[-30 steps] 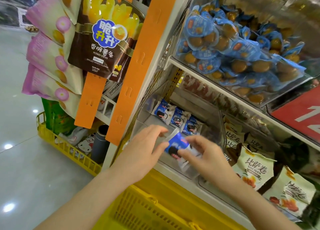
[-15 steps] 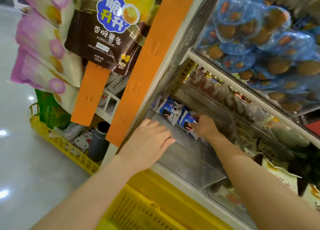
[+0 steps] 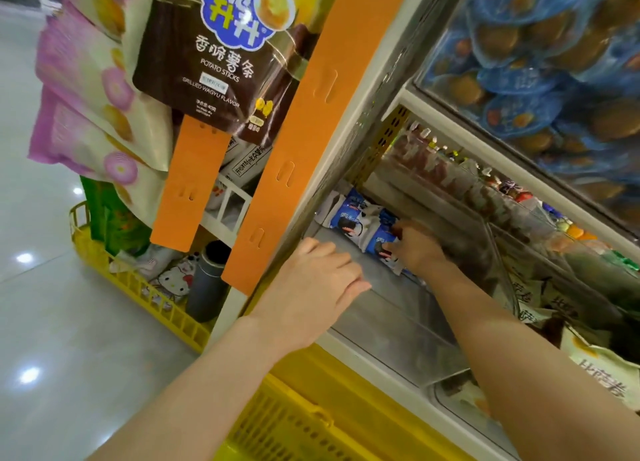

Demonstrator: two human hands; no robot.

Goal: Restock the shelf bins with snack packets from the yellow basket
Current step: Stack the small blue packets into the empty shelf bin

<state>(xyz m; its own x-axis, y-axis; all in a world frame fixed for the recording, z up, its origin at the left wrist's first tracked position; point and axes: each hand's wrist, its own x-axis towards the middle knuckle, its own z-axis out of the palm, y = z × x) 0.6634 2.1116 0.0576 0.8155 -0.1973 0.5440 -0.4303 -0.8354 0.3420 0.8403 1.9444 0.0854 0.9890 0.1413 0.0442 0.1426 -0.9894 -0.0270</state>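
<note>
A clear plastic shelf bin [image 3: 391,325] sits on the low shelf, mostly bare inside. A few blue-and-white snack packets [image 3: 346,218] lie in a row at its back. My right hand [image 3: 419,249] reaches deep into the bin, its fingers curled on the nearest blue-and-white packet [image 3: 382,247] in that row. My left hand [image 3: 322,280] rests flat on the bin's front left corner with fingers straight and holds nothing. The yellow basket [image 3: 298,422] is just below the shelf edge, under my arms; its contents are out of sight.
Orange hanging strips [image 3: 304,141] carry a brown potato-stick bag [image 3: 221,55] and pink bags [image 3: 86,89] at left. A second yellow basket [image 3: 138,290] stands on the floor. The upper bin holds blue packets [image 3: 540,62]. Beige packets [image 3: 602,367] fill the neighbouring bin.
My right hand carried a blue-and-white packet from the bin's front to the back row. My left hand let go of it and settled on the bin's front edge. The view moved closer.
</note>
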